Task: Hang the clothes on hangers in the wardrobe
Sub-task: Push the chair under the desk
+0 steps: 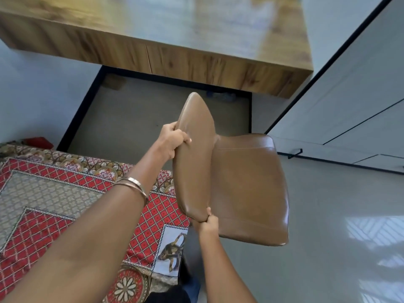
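A brown leather chair (247, 182) stands in the middle of the view, seen from above. My left hand (172, 141) grips the far edge of its backrest (194, 154). My right hand (208, 221) grips the near lower corner of the same backrest. The seat (249, 189) extends to the right over the grey floor. White wardrobe doors (354, 101) with black trim fill the right side, shut. No clothes or hangers are visible.
A wooden desk (175, 60) hangs over the floor ahead, with a dark recess beneath it. A bed with a red and gold patterned cover (54, 204) lies at the left. Glossy grey floor (338, 237) spreads to the right.
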Tool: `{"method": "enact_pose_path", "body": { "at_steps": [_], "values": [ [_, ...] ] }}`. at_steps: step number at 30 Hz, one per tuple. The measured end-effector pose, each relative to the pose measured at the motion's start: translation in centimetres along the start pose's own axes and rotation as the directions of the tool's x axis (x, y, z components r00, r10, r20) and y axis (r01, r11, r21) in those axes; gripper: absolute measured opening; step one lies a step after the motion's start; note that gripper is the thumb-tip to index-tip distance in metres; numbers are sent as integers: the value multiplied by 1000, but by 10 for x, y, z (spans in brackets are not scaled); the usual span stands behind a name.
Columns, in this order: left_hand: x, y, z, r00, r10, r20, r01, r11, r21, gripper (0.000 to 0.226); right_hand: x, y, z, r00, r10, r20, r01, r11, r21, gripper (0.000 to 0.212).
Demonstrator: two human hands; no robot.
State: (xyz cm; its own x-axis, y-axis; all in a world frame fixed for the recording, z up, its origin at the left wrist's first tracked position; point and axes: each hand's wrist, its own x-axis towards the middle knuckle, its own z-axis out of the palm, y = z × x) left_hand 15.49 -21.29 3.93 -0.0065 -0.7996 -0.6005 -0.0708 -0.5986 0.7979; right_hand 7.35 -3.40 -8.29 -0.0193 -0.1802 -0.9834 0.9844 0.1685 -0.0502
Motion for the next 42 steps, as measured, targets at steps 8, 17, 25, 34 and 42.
{"method": "enact_pose_path", "body": {
  "at_steps": [8, 17, 25, 34, 42],
  "values": [
    [-3, 10, 8, 973, 49, -226, -97, 974, -205, 35, 4, -63, 22, 987, -101, 126, 123, 975, -186, 26],
    [1, 21, 25, 873, -21, -487, -203, 892, -403, 34, -9, -127, 75, 990, 32, 138, -3, 978, -209, 12],
    [34, 36, 74, 711, -190, -677, -297, 792, -533, 34, 22, -219, 149, 982, 52, 183, 52, 852, -521, 15],
    [67, 34, 144, 753, -372, -543, -106, 745, -658, 41, 29, -322, 213, 956, -97, 277, 255, 740, -622, 32],
    [84, 63, 177, 926, -315, -208, 66, 677, -733, 30, -12, -374, 237, 911, -101, 399, 267, 883, -386, 55]
  ]
}}
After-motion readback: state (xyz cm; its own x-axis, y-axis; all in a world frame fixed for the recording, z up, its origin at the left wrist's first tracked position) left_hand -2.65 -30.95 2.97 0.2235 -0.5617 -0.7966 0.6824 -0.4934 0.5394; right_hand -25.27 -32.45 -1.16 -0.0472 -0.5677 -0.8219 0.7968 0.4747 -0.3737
